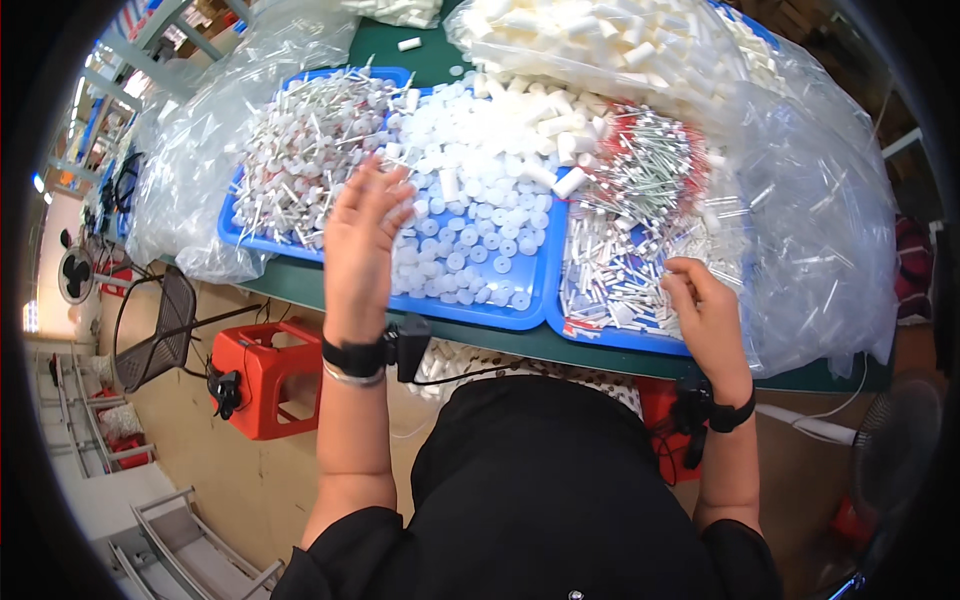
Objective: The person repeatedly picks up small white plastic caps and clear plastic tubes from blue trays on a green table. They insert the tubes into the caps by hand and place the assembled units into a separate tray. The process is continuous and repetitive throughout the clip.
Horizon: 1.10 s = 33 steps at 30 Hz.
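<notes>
My left hand (365,245) hovers over the border between the left and middle blue trays. Its fingers are half-bent and slightly apart, and I make out nothing held in them. Heaped in the left tray (228,228) are white pins with round translucent pieces on them (300,150). Translucent white discs (470,240) fill much of the middle tray (525,318), with white cylinders (570,182) at its far right. My right hand (708,318) is over the right tray (650,343), thumb and forefinger drawn together by small white sticks (610,285). Whatever those fingertips hold is hidden.
Silvery pins lie on red material (650,155) at the right tray's far end. Behind the trays, a large clear bag (600,45) holds white cylinders. Plastic sheeting (820,230) covers the green table's right side. A red stool (265,375) stands at lower left, a fan (900,430) at lower right.
</notes>
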Available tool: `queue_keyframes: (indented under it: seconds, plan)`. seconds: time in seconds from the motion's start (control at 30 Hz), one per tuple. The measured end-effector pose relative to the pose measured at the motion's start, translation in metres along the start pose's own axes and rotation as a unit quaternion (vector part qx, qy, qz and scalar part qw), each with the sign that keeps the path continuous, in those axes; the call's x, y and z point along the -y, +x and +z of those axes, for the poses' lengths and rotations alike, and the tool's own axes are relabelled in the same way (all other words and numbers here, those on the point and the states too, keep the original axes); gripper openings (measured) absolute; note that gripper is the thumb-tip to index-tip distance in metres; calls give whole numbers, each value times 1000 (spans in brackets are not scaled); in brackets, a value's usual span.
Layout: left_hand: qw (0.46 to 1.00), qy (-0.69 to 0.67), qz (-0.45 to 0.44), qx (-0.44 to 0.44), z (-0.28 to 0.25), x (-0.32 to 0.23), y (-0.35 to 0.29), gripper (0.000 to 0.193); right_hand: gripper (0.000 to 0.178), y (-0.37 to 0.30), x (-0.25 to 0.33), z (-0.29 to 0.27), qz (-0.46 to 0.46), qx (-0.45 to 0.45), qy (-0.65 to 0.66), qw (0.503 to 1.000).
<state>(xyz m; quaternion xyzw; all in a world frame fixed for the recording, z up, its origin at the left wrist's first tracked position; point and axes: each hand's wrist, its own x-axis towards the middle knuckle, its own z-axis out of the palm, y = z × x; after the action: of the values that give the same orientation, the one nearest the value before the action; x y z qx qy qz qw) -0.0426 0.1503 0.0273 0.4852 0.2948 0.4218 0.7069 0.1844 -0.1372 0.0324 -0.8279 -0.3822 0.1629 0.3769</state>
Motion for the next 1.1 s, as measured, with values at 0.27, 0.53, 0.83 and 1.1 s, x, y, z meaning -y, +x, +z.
queue_keyframes:
  seconds: [0.27, 0.53, 0.83, 1.1]
  plan:
    - [777, 523, 214, 276, 42, 56, -55, 25, 10, 13, -9, 27, -228, -1, -207, 951]
    - [738, 554, 201, 329, 43, 53, -54, 8, 4, 17, -10, 36, -210, 11, -187, 960]
    - [894, 373, 42, 244, 52, 45, -54, 12, 7, 8, 11, 21, -203, -57, -65, 975]
    - [911, -156, -336, 181, 70, 61, -72, 28, 10, -4, 30, 17, -287, -37, -61, 955]
